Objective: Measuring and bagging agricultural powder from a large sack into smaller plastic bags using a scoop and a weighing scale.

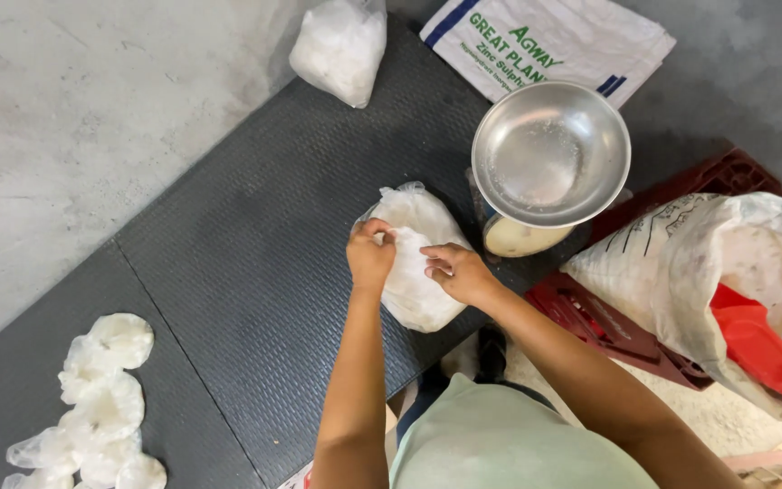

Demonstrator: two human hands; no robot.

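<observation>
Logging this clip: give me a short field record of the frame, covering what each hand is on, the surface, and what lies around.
view: head camera, looking down
left hand: pinching the top of the filled clear plastic bag
right hand: fingers resting on the same bag
surface: dark textured mat on a grey concrete floor
beside bag: round metal bowl on a scale
upper mat: second filled bag
lower left: pile of empty plastic bags
right: large white sack on a red crate
top: flat woven sack
</observation>
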